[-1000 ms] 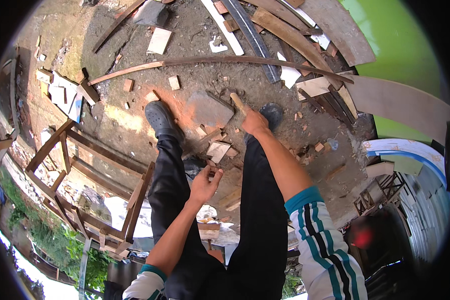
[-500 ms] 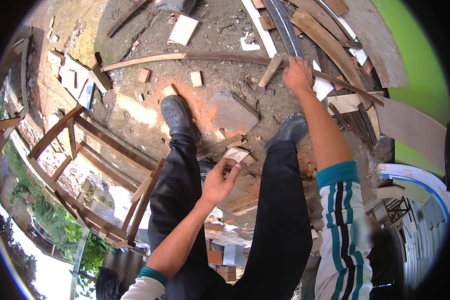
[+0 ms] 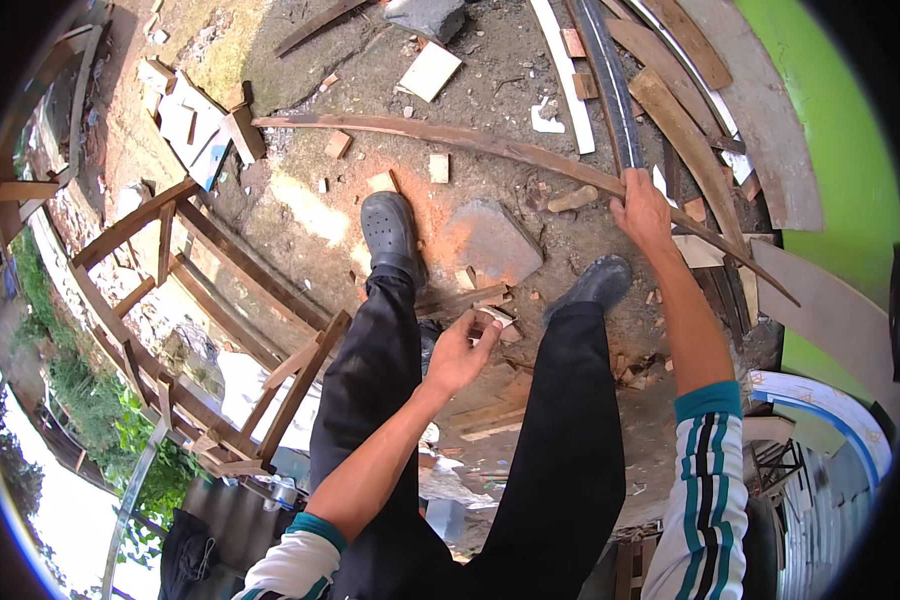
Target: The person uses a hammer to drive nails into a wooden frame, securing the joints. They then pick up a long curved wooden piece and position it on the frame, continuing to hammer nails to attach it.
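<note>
My right hand [image 3: 646,212] is closed around a long, thin, curved wooden strip [image 3: 420,131] near its right part. The strip runs from the left over the dirt ground and past my hand to the right. Just below it, next to my fingers, lies a short light-brown rounded piece [image 3: 573,198] that looks like a hammer handle; I cannot make out a head. Between my knees, my left hand [image 3: 457,355] pinches a small pale flat piece [image 3: 496,316], partly covered by the fingers. Wood scraps [image 3: 460,302] lie on the ground just beyond that hand.
A grey stone slab [image 3: 490,240] lies between my shoes. At the left stands a wooden frame [image 3: 240,260]. Long boards [image 3: 675,125] are stacked at the right beside a green wall [image 3: 835,150]. Small wood blocks [image 3: 439,167] and a pale square board [image 3: 430,71] are scattered farther off.
The whole view has shifted, so most things appear farther right. The strip has tilted, its right end lower in view. The hammer's head, visible before, no longer shows. My left hand still holds the pale piece.
</note>
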{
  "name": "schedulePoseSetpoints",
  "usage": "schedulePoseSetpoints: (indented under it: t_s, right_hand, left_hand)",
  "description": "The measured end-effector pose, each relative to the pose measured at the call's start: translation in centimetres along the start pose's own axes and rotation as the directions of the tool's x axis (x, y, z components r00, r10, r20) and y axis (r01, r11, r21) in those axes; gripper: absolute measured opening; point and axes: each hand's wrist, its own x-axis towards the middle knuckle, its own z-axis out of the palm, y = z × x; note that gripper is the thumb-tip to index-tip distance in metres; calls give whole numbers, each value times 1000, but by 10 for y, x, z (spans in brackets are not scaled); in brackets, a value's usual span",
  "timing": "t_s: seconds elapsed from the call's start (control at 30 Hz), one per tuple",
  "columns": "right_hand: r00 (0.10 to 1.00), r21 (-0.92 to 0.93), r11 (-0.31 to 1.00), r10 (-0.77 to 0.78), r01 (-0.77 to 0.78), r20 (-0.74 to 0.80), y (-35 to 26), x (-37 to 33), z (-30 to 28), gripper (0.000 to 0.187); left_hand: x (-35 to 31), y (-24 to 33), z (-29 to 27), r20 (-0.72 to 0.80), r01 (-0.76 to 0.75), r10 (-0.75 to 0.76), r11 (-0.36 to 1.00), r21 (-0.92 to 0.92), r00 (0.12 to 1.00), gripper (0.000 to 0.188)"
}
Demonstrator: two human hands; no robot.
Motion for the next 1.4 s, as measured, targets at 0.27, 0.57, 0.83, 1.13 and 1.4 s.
schedulePoseSetpoints:
  t_s: [0.27,0.57,0.83,1.13,1.4]
  right_hand:
    - [987,-10,1000,-15,13,-158,-47,-98,-159,38]
    - [947,50,999,27,-11,-320,-120,-259,-389,43]
    - [834,169,984,42,63,-551,-178,-359,-514,34]
    - [708,220,951,1,219,-706,-191,-410,-571,25]
    - [797,302,935,35,187,-602,-190,-415,-568,25]
  left_hand:
    - [-42,6,-34,-224,-124,80,975,-187,971,39]
    - [-184,177,-117,-247,-208,41,681,-702,968,55]
    - [-322,235,-173,-482,-489,106,313,-814,870,56]
    - [-406,276,-243,-655,-690,241,106,-716,717,58]
    - [-400,280,-269,-786,-782,9,-96,-616,618,35]
